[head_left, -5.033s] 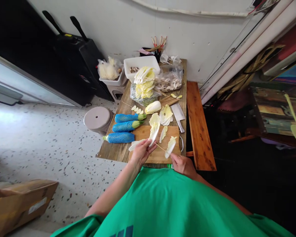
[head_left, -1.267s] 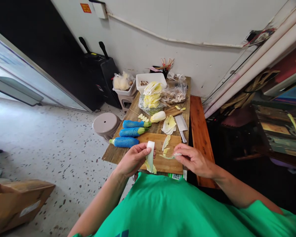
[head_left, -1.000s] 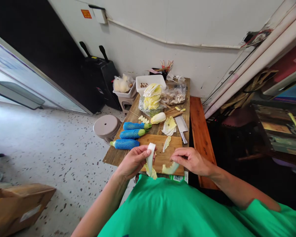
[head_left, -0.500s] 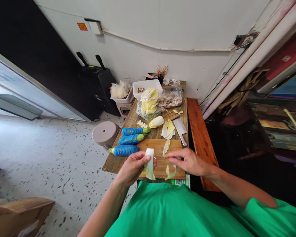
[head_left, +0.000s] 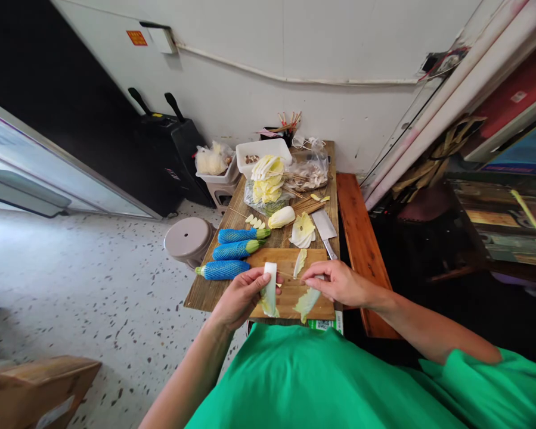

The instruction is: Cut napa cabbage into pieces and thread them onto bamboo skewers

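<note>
Napa cabbage leaf (head_left: pixel 270 287) pinched in the left hand (head_left: pixel 241 298), second leaf (head_left: pixel 307 303) in the right hand (head_left: pixel 339 283) (skewer (head_left: pixel 290 274) between): threading, apparently; next needs careful aim!

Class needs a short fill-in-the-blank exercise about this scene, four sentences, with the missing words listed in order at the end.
1. The left hand holds a cabbage leaf over a wooden cutting ____.
2. Blue netting wraps exactly ____ zucchini.
3. The round stool stands to the ____ of the table.
4. The person's shirt is ____.

Missing words: board; three; left; green.
</note>
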The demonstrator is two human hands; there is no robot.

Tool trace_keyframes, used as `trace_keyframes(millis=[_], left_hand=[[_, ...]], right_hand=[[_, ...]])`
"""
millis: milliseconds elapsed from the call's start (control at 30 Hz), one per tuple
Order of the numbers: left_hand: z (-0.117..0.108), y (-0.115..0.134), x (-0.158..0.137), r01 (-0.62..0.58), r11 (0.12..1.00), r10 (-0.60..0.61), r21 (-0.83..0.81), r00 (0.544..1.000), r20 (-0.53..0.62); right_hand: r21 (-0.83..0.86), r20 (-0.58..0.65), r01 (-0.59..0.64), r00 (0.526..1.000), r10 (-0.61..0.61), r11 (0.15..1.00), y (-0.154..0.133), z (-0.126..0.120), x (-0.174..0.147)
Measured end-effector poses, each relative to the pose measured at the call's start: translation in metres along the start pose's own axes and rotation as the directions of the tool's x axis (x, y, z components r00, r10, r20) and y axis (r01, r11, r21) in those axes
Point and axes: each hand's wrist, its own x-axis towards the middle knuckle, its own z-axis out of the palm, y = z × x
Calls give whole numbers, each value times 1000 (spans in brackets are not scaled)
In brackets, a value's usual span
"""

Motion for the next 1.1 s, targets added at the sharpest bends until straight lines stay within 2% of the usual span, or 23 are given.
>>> trace_keyframes(millis=[267,467,1100], left_hand=[[-8,-1,2,23,1000,-22,-12,999,38],[-10,0,1,62,998,-62,-4,998,30],[-10,5,0,91,995,-88,-34,992,89]], right_hand=[[29,17,33,999,-33,999,1,2,1],[11,35,19,999,-19,1000,2,3,2],[40,57,-37,998,35,999,-5,4,1]])
